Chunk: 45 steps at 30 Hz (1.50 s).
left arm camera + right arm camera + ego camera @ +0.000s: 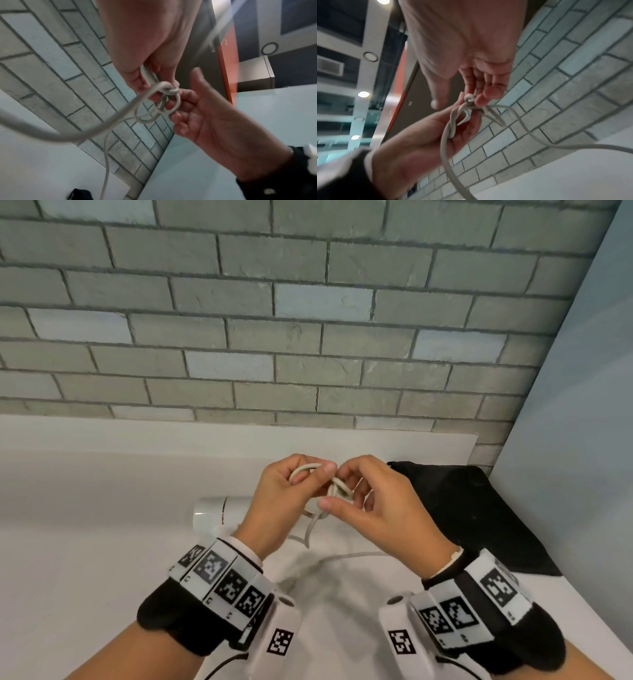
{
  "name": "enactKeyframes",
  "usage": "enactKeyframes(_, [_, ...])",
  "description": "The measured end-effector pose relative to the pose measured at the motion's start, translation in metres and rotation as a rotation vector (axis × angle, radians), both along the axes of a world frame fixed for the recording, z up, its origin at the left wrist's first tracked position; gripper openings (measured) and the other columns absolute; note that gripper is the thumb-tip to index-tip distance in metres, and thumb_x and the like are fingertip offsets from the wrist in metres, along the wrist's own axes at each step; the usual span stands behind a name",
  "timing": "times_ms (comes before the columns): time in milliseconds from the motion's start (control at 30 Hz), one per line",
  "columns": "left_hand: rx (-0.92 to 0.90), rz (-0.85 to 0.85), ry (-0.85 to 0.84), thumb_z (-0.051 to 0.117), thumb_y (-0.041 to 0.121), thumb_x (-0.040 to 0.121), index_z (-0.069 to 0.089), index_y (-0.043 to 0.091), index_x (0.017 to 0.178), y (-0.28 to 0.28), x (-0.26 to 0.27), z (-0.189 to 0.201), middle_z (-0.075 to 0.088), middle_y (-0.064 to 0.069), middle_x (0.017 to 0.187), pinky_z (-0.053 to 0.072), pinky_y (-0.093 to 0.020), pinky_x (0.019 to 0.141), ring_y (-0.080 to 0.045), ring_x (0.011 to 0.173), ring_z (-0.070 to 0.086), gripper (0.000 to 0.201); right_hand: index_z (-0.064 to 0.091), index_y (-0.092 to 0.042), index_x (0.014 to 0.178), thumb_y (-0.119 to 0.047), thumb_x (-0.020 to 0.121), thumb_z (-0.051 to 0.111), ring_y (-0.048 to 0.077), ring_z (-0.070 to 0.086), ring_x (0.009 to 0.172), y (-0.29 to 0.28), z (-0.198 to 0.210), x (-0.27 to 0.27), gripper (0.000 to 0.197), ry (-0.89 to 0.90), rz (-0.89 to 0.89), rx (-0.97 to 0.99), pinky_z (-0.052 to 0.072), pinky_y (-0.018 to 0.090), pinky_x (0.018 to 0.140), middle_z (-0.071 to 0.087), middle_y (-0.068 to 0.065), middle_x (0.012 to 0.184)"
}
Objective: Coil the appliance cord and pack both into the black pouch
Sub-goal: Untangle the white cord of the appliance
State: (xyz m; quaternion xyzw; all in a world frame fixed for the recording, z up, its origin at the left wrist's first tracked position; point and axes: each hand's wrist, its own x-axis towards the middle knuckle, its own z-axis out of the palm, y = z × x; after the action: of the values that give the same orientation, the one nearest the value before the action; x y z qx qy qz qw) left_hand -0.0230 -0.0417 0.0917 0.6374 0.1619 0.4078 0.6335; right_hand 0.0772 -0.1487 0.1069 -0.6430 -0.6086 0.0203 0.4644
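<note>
Both hands hold the white cord (337,491) up above the white table, in front of me. My left hand (317,475) grips a small bundle of loops, with its thumb pressed on top. Close beside it, my right hand (344,491) pinches a turn of cord (164,106) wrapped across the loops (453,121). Loose cord (346,557) trails down onto the table. The white cylindrical appliance (219,513) lies on the table behind my left wrist, partly hidden. At the right, by the wall, lies the black pouch (472,508), limp and flat.
A grey brick wall (274,337) rises behind the white table (85,542). A pale wall (582,440) closes the right side next to the pouch. Both wrists wear black bands with printed marker tags.
</note>
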Motion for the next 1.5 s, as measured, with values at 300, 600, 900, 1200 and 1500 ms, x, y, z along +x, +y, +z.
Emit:
enactKeyframes(300, [0.02, 0.096, 0.117, 0.052, 0.031, 0.089, 0.054, 0.01, 0.07, 0.017, -0.007, 0.006, 0.07, -0.009, 0.078, 0.05, -0.028, 0.066, -0.024, 0.076, 0.064, 0.029, 0.055, -0.006, 0.089, -0.008, 0.091, 0.047, 0.011, 0.061, 0.077, -0.006, 0.004, 0.017, 0.008, 0.512, 0.248, 0.017, 0.053, 0.023, 0.074, 0.061, 0.002, 0.084])
enactKeyframes(600, [0.148, 0.128, 0.113, 0.057, 0.022, 0.088, 0.044, 0.011, 0.061, 0.007, 0.001, 0.003, 0.061, -0.005, 0.055, 0.05, -0.031, 0.059, -0.015, 0.05, 0.057, 0.031, 0.063, -0.023, 0.093, -0.035, 0.089, 0.052, 0.009, 0.05, 0.075, -0.011, 0.001, 0.019, 0.017, 0.033, 0.085, -0.194, 0.04, 0.017, 0.07, 0.057, 0.008, 0.079])
enactKeyframes(900, [0.418, 0.336, 0.153, 0.062, 0.028, 0.084, 0.048, -0.003, 0.063, 0.017, 0.004, -0.008, 0.042, -0.008, 0.059, 0.031, -0.022, 0.055, -0.01, 0.055, 0.036, 0.04, 0.062, -0.018, 0.089, -0.028, 0.086, 0.052, 0.0, 0.04, 0.083, -0.02, 0.007, 0.029, 0.014, -0.233, 0.264, -0.351, 0.033, 0.013, 0.076, 0.05, -0.017, 0.075])
enactKeyframes(1200, [0.269, 0.18, 0.228, 0.056, 0.026, 0.088, 0.046, 0.018, 0.06, 0.019, 0.009, 0.001, 0.059, 0.004, 0.058, 0.046, -0.024, 0.06, -0.006, 0.054, 0.057, 0.032, 0.068, -0.003, 0.078, -0.045, 0.071, 0.069, 0.017, 0.061, 0.101, -0.02, -0.023, 0.042, 0.043, 0.698, 0.413, -0.007, 0.046, 0.027, 0.095, 0.063, 0.004, 0.092])
enactKeyframes(1500, [0.328, 0.116, 0.213, 0.056, 0.022, 0.088, 0.045, 0.0, 0.067, 0.003, 0.01, 0.011, 0.051, -0.003, 0.047, 0.047, -0.026, 0.045, -0.013, 0.035, 0.052, 0.033, 0.057, -0.016, 0.107, -0.01, 0.09, 0.047, -0.001, 0.05, 0.09, -0.005, -0.015, 0.03, 0.021, -0.038, -0.083, 0.03, 0.037, 0.007, 0.077, 0.055, -0.004, 0.099])
